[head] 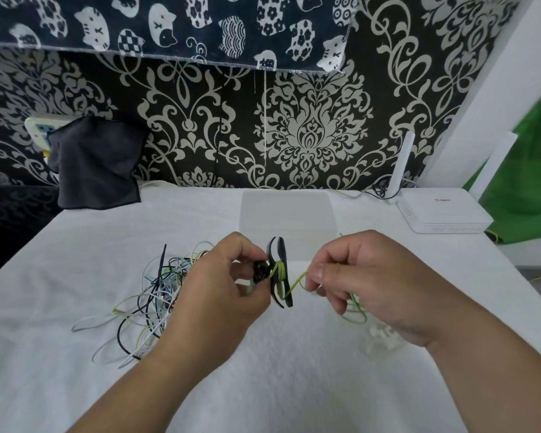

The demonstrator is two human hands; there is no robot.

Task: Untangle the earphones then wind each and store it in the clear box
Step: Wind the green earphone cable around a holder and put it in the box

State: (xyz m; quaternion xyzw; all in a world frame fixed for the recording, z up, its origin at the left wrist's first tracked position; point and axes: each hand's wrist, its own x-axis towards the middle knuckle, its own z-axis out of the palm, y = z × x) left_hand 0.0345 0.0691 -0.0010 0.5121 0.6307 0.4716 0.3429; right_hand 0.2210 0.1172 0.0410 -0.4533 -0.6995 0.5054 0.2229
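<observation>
Your left hand (222, 295) pinches the black earpiece (260, 272), fingers closed on it, with its black ear hooks (280, 270) sticking up and down just right of your fingertips. Your right hand (366, 282) is closed on the green cord (297, 281), thumb and forefinger gripping it close to the hooks, slack loops hanging under the palm. The cord is wrapped around the hooks a few turns, so you look mid-wind on this one. Risk: pull too tight and the turns slide off the hook ends, or the thin cord kinks where it leaves the earpiece. Loose loops under your right hand can also snag your fingers and knot. Something clear sits on the white cloth (263, 370) under your right wrist; too blurred to say what. Left of your left hand, the tangled pile (150, 295) of white, black, blue and pale green cords lies on the cloth, not sorted yet; I can't tell whether the green cord still runs into it, and if it does, winding will drag the pile tighter. Further back, the clear box (288, 210) stands open-looking and apparently empty, well within reach. White router (444, 214) at far right, dark rag (97, 164) at far left.
</observation>
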